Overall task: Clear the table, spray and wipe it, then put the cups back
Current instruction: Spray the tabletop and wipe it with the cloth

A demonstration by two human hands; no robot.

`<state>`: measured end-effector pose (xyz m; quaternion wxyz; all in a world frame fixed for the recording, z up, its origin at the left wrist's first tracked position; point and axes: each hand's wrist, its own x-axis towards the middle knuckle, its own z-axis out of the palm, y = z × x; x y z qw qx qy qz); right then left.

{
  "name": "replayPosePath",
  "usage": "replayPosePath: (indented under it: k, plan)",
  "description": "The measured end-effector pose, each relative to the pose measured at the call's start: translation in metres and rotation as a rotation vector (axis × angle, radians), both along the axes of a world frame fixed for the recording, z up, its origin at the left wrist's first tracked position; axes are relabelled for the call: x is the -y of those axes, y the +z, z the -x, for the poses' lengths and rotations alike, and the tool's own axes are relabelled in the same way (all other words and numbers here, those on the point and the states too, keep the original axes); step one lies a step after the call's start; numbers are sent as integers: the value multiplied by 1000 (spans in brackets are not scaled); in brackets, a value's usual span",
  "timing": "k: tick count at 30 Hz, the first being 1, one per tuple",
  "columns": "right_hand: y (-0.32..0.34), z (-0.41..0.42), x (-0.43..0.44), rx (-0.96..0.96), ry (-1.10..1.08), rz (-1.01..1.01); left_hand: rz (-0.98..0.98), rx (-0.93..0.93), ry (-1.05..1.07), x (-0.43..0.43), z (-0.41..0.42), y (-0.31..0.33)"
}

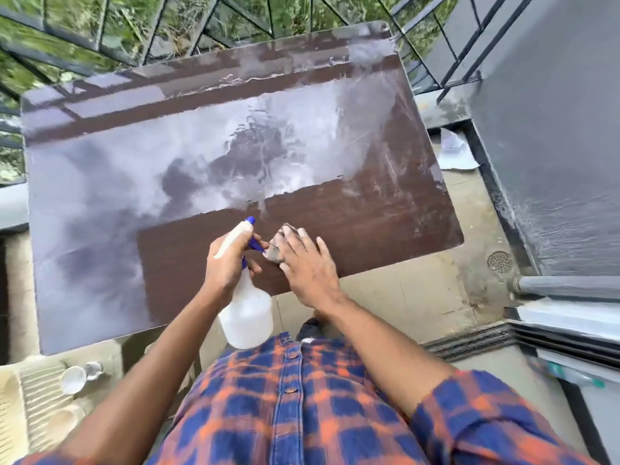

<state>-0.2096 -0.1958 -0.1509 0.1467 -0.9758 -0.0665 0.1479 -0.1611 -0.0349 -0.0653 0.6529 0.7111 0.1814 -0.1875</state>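
A dark brown table [369, 229] fills the middle of the view, its top glossy and streaked with wet patches. My left hand [228, 263] grips a white spray bottle [248, 317] with a blue trigger and nozzle, held above the table's near edge. Beside it, my right hand [308, 266] lies flat with fingers spread, pressing a small grey cloth [278, 245] onto the tabletop. Two white cups [80, 375] sit off the table at the lower left, on a beige ribbed surface.
A black metal railing [100, 38] with greenery behind it runs along the table's far side. A grey wall [553, 146] stands on the right, with a floor drain [500, 262] and a grey pipe [567, 286] below it. Tiled floor lies near my feet.
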Motion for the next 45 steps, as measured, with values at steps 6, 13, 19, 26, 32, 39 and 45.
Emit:
replayPosePath:
  k: [6,13,19,26,32,39,45]
  plan:
    - [-1,-1,164,54,-517,51,52,-41,-22,27,-13,5]
    - [-3,-50,228,6,-896,62,28,-9,-45,44,-27,10]
    - [6,-83,113,26,-568,44,-8,4,2,38,-35,8]
    - [-9,-39,91,69,-46,-49,7,42,52,39,-41,11]
    - [-15,-77,251,53,-640,58,-6,61,42,37,-50,17]
    - [-3,-157,184,30,-737,86,-14,69,59,20,-58,10]
    - [-8,-127,31,133,-207,-32,-13,39,70,5,-62,7]
